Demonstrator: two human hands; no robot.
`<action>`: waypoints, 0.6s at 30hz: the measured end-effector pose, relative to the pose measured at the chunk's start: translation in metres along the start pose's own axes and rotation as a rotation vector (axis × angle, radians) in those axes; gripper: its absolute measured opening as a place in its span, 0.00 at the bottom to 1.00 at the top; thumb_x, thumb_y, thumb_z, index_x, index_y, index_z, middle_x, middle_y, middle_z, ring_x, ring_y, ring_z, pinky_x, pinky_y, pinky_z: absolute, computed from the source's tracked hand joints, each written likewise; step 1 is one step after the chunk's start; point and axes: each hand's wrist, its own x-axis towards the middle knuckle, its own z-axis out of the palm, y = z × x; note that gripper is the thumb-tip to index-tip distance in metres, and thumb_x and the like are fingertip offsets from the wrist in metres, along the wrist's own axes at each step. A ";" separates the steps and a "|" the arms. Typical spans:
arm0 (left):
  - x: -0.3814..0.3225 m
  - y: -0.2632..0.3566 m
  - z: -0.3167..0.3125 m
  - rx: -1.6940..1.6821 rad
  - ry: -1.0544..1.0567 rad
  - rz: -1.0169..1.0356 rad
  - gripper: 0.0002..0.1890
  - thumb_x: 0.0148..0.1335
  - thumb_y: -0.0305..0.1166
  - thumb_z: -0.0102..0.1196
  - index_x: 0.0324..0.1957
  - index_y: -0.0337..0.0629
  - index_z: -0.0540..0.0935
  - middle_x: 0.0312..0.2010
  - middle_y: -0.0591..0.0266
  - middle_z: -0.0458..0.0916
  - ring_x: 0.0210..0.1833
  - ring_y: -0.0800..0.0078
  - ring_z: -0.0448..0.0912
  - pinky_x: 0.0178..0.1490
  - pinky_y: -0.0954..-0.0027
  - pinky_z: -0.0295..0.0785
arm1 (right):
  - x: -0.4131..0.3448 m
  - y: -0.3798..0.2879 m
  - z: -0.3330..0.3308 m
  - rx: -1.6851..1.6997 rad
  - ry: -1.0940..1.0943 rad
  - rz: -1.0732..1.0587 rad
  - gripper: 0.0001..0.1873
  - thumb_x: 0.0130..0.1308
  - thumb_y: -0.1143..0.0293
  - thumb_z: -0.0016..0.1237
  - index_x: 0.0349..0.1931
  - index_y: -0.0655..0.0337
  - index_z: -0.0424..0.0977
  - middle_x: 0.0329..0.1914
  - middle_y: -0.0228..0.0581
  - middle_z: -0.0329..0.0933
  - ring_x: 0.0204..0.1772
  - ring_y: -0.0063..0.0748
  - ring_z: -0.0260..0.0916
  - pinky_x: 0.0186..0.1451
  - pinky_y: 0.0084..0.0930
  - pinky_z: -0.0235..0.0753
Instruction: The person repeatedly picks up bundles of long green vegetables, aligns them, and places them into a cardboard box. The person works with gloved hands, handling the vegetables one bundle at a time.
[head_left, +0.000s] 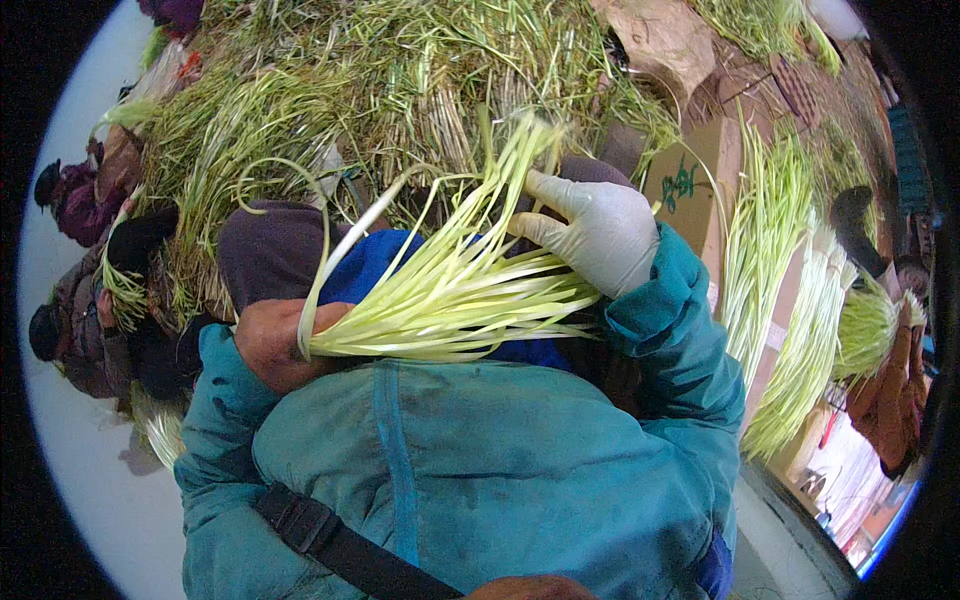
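A loose bunch of pale yellow-green leafy stalks (450, 300), like blanched chives, fans out across my lap. My left hand (289, 337), bare, is closed round the gathered end of the bunch at the left. One long curled blade loops up beside that hand. On the right, my right hand (589, 229) wears a whitish glove, its thumb and a finger at the upper leaves of the bunch. The fingertips are partly behind leaves, so whether they pinch any cannot be told.
A large heap of green and dry stalks (420, 75) lies beyond my knees. At right, more pale bunches (769, 247) rest by a cardboard box (679, 180) bearing writing. Co-workers (82, 352) sit at left; another person's brown sleeve (889, 390) shows at far right.
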 end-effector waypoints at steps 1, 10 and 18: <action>-0.003 0.002 -0.003 0.041 -0.002 -0.019 0.19 0.47 0.28 0.61 0.45 0.43 0.78 0.32 0.51 0.80 0.36 0.54 0.80 0.38 0.62 0.75 | 0.002 0.000 0.002 0.087 -0.002 -0.054 0.22 0.60 0.54 0.47 0.52 0.53 0.70 0.36 0.49 0.76 0.40 0.46 0.75 0.42 0.30 0.73; 0.022 0.026 -0.025 0.765 0.264 0.188 0.27 0.50 0.33 0.52 0.57 0.60 0.73 0.19 0.65 0.64 0.20 0.66 0.68 0.23 0.65 0.63 | 0.003 0.024 0.008 1.248 0.121 -0.354 0.26 0.63 0.57 0.48 0.54 0.67 0.65 0.55 0.46 0.68 0.58 0.36 0.66 0.62 0.29 0.65; 0.032 0.001 0.017 0.925 0.151 0.243 0.27 0.48 0.35 0.51 0.53 0.78 0.73 0.26 0.65 0.68 0.22 0.68 0.69 0.24 0.68 0.63 | -0.042 0.078 0.057 0.868 0.913 -0.240 0.10 0.53 0.83 0.51 0.37 0.67 0.73 0.32 0.39 0.74 0.35 0.30 0.71 0.39 0.23 0.73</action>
